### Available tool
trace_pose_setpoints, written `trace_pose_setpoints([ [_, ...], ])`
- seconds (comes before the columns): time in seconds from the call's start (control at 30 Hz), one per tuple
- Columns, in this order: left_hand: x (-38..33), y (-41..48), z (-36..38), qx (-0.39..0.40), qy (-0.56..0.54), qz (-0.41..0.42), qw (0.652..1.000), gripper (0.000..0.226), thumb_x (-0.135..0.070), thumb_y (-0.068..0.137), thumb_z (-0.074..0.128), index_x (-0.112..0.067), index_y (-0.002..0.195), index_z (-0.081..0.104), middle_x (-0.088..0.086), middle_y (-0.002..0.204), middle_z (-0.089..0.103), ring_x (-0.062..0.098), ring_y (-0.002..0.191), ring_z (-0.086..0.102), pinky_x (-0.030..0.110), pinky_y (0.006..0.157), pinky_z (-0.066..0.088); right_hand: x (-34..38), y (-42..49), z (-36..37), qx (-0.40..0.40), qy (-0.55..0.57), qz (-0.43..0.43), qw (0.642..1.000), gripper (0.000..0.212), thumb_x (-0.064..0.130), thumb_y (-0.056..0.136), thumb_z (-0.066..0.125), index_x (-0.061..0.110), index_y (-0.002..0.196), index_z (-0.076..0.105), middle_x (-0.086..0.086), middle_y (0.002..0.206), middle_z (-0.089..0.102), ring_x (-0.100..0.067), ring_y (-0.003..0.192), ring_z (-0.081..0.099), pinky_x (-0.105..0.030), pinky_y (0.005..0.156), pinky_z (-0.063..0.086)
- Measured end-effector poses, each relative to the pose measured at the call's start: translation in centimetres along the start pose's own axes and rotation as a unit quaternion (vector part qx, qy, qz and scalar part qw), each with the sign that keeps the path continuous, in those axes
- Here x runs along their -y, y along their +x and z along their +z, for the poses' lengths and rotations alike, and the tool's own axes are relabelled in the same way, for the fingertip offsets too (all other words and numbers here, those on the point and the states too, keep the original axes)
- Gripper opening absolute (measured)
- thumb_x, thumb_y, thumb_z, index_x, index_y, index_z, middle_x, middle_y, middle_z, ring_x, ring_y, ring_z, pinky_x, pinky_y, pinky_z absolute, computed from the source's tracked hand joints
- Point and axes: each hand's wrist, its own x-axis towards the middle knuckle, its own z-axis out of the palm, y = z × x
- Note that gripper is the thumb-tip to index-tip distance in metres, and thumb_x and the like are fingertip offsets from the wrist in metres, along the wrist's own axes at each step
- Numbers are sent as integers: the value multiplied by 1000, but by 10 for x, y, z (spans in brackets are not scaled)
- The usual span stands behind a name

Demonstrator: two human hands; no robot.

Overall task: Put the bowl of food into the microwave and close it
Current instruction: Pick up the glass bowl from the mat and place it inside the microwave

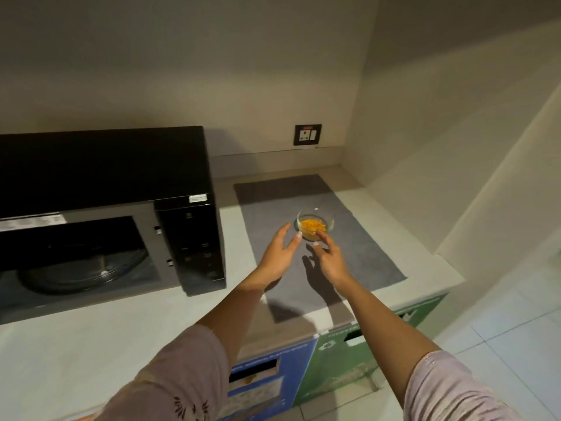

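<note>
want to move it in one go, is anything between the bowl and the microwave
Nothing visible. The bowl sits on the grey mat, and only bare counter lies between it and the microwave, whose cavity shows open. Both hands are at the bowl.

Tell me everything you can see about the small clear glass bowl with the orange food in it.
The small clear glass bowl is round, shallow and transparent, holding orange-yellow food pieces. It sits upright on the grey cloth mat, right of the black microwave. The left hand and right hand are open at its near rim; contact is unclear.
</note>
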Motion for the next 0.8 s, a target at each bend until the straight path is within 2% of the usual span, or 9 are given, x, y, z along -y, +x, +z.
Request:
trace_pose_setpoints([
  [0.07,-3,18,17,-1,-5,-4,1000,55,-34,97,49,-19,148,32,3,156,34,19,143,32,26,108,28,-13,22,-17,-12,8,22,1000,45,15,96,51,17,141,45,-10,139,54,-30,122,57,-52,107,42],
  [0.17,-1,43,36,2,-10,-13,1000,51,-30,97,50,-20,145,36,5,150,40,19,136,41,37,114,35,-19,45,-35,-14,19,34,999,43,13,97,51,14,139,45,-12,139,53,-30,125,55,-52,108,42],
  [0.33,29,90,58,-26,39,-18,999,63,-36,91,55,-14,146,35,12,149,37,30,134,45,48,111,40,-27,76,-49,-10,45,65,997,45,8,96,51,10,140,42,-14,142,50,-30,128,51,-49,110,41],
  [0.4,27,98,61,-44,39,-29,998,64,-33,91,57,-12,147,34,14,150,34,34,135,44,46,111,40,-29,88,-51,-6,66,77,995,51,7,95,52,10,143,37,-12,145,45,-30,130,48,-47,111,40],
  [0.5,22,113,65,-58,24,-57,996,67,-24,95,55,-8,151,23,13,158,23,33,141,34,37,112,34,-33,108,-48,4,80,84,993,61,7,92,56,9,147,30,-7,142,42,-24,130,45,-38,110,40],
  [0.63,41,142,71,-73,-17,-108,991,92,-34,86,64,-10,154,7,16,160,19,34,144,30,47,116,31,-58,142,-37,26,69,104,992,73,21,89,61,23,151,22,-11,152,41,-33,132,49,-49,109,41],
  [0.7,49,153,72,-79,-30,-148,985,97,-37,82,64,-10,154,5,19,159,23,35,143,32,48,116,32,-52,144,-38,36,64,119,990,66,22,94,58,25,150,24,-9,145,47,-32,124,54,-41,98,49],
  [0.77,43,154,72,-78,-16,-161,984,82,-25,92,60,-9,153,9,18,157,28,34,143,32,43,116,30,-55,148,-37,51,87,113,988,51,17,96,55,15,143,36,-13,134,54,-29,111,58,-29,79,55],
  [0.8,42,154,72,-80,-13,-157,984,76,-21,94,57,-9,153,11,17,157,29,33,143,32,41,116,30,-58,151,-37,61,104,105,987,48,18,95,57,11,139,41,-19,133,56,-30,109,59,-30,78,56],
])
